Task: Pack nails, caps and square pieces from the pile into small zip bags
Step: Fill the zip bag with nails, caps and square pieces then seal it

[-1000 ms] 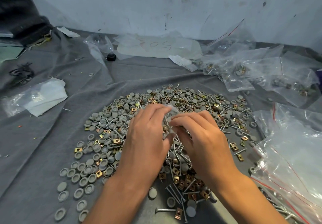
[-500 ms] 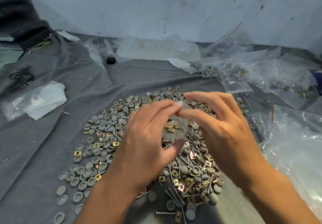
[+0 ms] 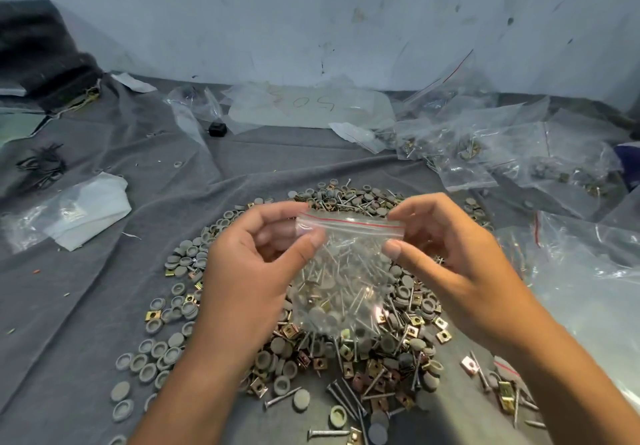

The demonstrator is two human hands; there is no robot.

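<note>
bag: small zip bag (image 3: pixel 341 271) held up between both hands, above the middle of the pile (image 3: pixel 311 323). red zip line runs left-right across its top, mouth edge up, body hanging down toward the pile.
contents: i see nails and a few grey caps through the plastic, bunched low in the bag. can't count them, can't confirm square pieces inside.
left hand: left hand (image 3: pixel 249 271) pinching the bag's top left corner, thumb in front, fingers curled behind.
right hand: right hand (image 3: pixel 446 257) pinching the top right corner the same way, thumb tip at the bag's edge just under the zip.
key relation: zip strip's long axis spans hand to hand, horizontal, and both hands sit at its ends. neither is nearer, the strip lies between them.
step, my read: looks like closing the seal. can't tell if the zip is already pressed shut.
next move needs: a pinch slid along the strip from one corner toward the other while the opposite hand keeps that end taut.
risk: nail points could poke through the film if the bag is squeezed low. keep pressure on the strip only.
pile: nails, grey caps and brass square pieces (image 3: pixel 414 320) spread on the grey cloth (image 3: pixel 86 306).
done stack: filled bags (image 3: pixel 485 147) far right near the wall.
</note>
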